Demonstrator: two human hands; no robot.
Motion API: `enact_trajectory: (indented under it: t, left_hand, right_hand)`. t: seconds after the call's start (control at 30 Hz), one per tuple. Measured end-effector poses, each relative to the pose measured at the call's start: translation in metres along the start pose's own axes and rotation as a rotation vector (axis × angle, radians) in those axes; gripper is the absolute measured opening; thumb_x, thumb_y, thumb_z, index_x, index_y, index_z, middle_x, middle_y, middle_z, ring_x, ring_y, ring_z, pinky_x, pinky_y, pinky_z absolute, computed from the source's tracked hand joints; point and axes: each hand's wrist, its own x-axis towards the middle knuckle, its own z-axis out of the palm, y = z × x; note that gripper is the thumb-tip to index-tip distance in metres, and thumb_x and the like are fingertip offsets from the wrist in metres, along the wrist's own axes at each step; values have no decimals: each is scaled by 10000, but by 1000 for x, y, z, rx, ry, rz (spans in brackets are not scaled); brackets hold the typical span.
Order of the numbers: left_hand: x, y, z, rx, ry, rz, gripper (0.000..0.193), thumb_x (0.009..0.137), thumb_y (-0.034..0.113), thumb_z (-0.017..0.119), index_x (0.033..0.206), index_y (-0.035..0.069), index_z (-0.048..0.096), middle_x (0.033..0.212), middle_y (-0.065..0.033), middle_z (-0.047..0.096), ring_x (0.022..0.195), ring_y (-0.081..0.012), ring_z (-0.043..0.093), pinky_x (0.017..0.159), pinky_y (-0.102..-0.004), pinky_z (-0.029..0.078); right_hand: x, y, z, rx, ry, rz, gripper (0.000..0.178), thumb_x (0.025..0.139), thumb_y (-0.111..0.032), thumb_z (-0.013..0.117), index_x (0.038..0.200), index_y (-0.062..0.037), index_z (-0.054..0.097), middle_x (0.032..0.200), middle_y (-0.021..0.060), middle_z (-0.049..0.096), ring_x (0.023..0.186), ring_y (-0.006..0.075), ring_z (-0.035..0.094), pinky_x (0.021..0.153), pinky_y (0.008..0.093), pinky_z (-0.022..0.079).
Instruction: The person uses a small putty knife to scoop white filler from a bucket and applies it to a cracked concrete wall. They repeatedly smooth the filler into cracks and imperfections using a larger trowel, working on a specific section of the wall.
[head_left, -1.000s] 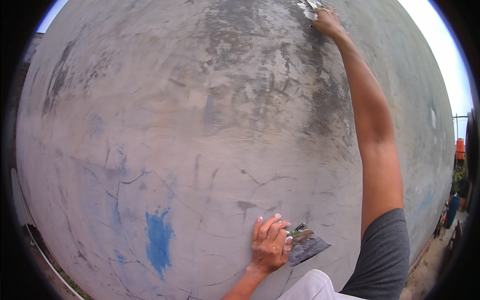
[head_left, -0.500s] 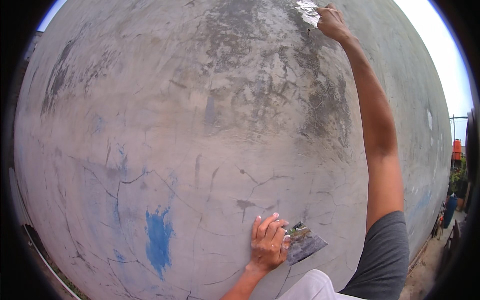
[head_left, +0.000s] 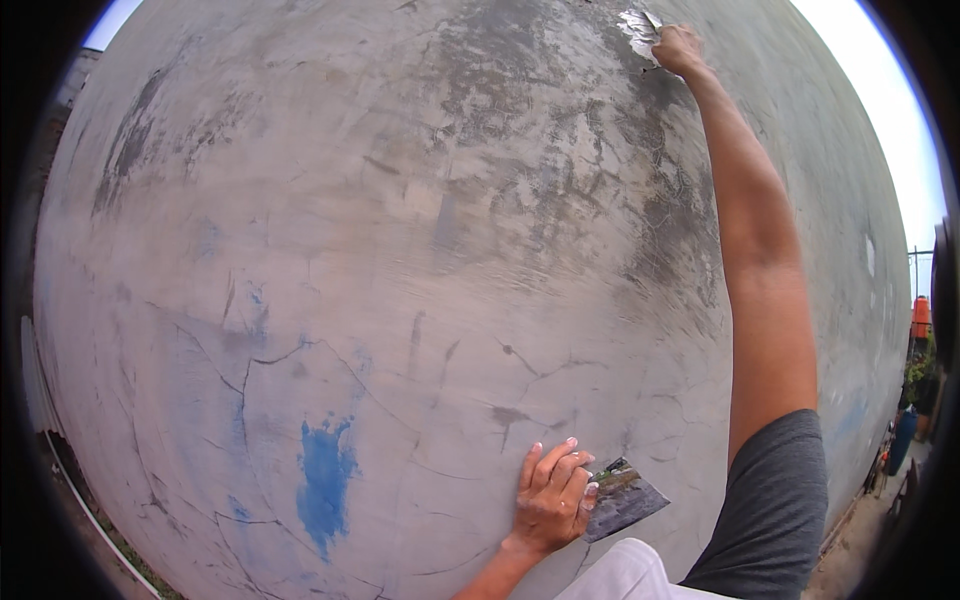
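Against the lower part of a grey plastered wall (head_left: 400, 290), my left hand (head_left: 550, 505) is closed around a flat, shiny metal blade (head_left: 625, 500), apparently a wide scraper. The blade sticks out to the right of the fingers and mirrors the surroundings; its handle is hidden under the hand. My right arm reaches high up the wall. There my right hand (head_left: 680, 50) grips a thin tool with a narrow edge, seemingly a scraper (head_left: 653, 20), at a bright white, rough patch (head_left: 637, 38). Most of that tool is hidden by the fingers. White specks dot the left fingertips.
Cracks and dark stains run across the wall, with a blue paint patch (head_left: 326, 480) at lower left. On the far right stand an orange container (head_left: 921, 315), plants (head_left: 918, 365) and a dark blue object (head_left: 902, 438) beside a narrow path. A pale pipe (head_left: 95, 525) runs along the lower left.
The view has shifted slightly, so the wall marks sit further right and lower. My right hand has moved slightly against the white patch, and a thin tool edge now shows. The left hand keeps its hold.
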Motion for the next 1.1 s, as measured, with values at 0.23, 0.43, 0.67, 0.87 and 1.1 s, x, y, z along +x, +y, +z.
enact_trajectory:
  t: [0.23, 0.43, 0.67, 0.87, 1.1]
  left_hand:
    - [0, 1, -1, -10, -10, -14, 138, 826, 196, 525, 815, 69, 578, 1082, -31, 578, 1191, -210, 451, 1061, -455, 255]
    - [0, -2, 1, -25, 21, -5, 218, 867, 223, 459, 817, 52, 585, 1032, -50, 586, 1148, -247, 473, 1040, -488, 260]
    - [0, 0, -1, -25, 4, -13, 224, 870, 232, 454, 815, 57, 583, 1042, -45, 583, 1156, -246, 467, 1045, -489, 254]
    - [-1, 1, 1, -27, -8, -8, 215, 867, 229, 457, 825, 60, 583, 1052, -43, 579, 1169, -243, 456, 1050, -490, 245]
    - [1, 2, 2, -29, -6, 3, 199, 857, 221, 468, 835, 62, 585, 1057, -43, 575, 1173, -240, 454, 1053, -486, 244]
  right_hand:
    - [-7, -33, 9, 51, -1, -108, 340, 785, -143, 550, 1086, -8, 631, 1291, 223, 437, 1186, 401, 426, 976, 437, 407]
    - [-54, -75, -7, 67, 109, -121, 351, 738, -123, 527, 1054, -19, 639, 1105, 257, 558, 1111, 372, 489, 956, 447, 382]
    - [-29, -16, -19, -29, 188, -175, 334, 722, -118, 486, 994, -28, 658, 986, 224, 627, 1037, 354, 531, 902, 419, 418]
    - [-11, 19, -14, -85, 67, -72, 328, 748, -197, 543, 994, -17, 664, 1029, 208, 631, 1087, 348, 516, 926, 425, 402]
    - [-10, -3, -5, -43, 25, -95, 365, 731, -186, 573, 1043, -12, 652, 1100, 221, 602, 1127, 335, 493, 944, 435, 388]
